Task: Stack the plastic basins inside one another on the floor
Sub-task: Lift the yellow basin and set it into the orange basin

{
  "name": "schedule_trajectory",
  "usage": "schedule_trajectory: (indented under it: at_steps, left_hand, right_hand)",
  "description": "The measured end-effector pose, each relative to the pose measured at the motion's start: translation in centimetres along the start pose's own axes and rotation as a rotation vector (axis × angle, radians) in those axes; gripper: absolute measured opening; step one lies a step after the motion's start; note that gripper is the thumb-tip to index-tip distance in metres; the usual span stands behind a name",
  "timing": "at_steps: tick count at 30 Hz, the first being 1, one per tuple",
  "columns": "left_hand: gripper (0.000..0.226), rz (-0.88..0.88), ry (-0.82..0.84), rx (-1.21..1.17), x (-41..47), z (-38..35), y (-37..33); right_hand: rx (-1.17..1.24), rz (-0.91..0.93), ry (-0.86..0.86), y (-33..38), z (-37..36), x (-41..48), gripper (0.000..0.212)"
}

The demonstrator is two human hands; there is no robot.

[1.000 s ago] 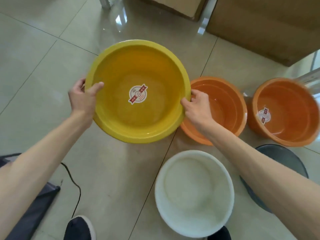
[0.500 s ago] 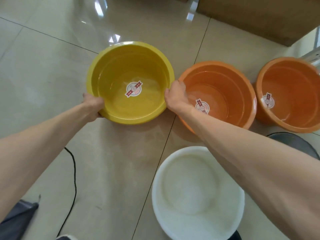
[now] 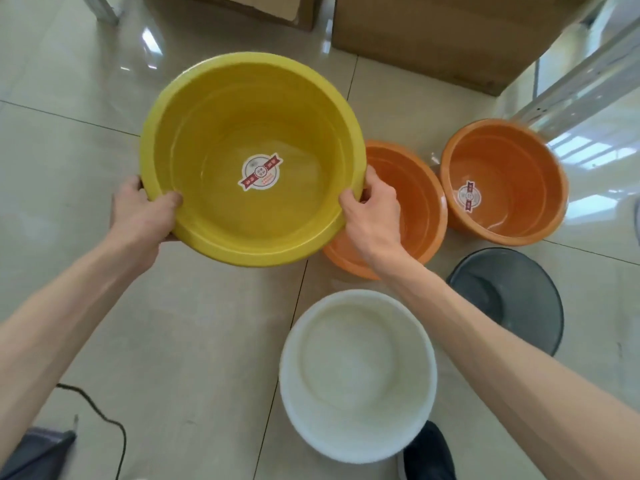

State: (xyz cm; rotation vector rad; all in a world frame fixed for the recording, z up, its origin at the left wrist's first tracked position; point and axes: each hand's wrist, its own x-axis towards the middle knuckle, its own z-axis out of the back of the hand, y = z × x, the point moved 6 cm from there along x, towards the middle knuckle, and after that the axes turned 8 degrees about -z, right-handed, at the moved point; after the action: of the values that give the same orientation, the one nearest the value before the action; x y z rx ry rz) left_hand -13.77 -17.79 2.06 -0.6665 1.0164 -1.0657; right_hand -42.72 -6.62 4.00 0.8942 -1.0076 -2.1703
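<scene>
Both hands gripped the round, glossy yellow basin (image 3: pixel 252 157) by its rim, left hand (image 3: pixel 138 216) at 8 o'clock, right hand (image 3: pixel 372 216) at 4, thumbs inside. It overlapped one smooth orange basin (image 3: pixel 408 216); another (image 3: pixel 504 181) stood at 3 o'clock, a matte white basin (image 3: pixel 356 375) at 5, on the shiny tiled floor (image 3: pixel 69 150).

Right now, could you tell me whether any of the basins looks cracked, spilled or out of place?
Nothing stands out. Both hands hold the round yellow plastic basin level; the others sit upright, seemingly intact and empty.
</scene>
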Motion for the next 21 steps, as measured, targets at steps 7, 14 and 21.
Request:
schedule_trajectory:
  at_steps: [7,14,21]
  left_hand:
    - [0.024,-0.037,0.125,0.142,-4.7,-12.2,-4.1]
    - [0.037,0.013,0.193,0.289,-8.1,-21.2,-1.2]
    - [0.039,0.264,0.291,0.262,-7.6,-23.4,5.2]
  right_hand:
    - [-0.126,-0.189,-0.206,-6.5,10.4,1.5,0.026]
    - [-0.306,-0.342,-0.143,-14.6,14.0,2.7,0.029]
    - [-0.385,-0.461,-0.026,-19.7,11.9,3.6,0.051]
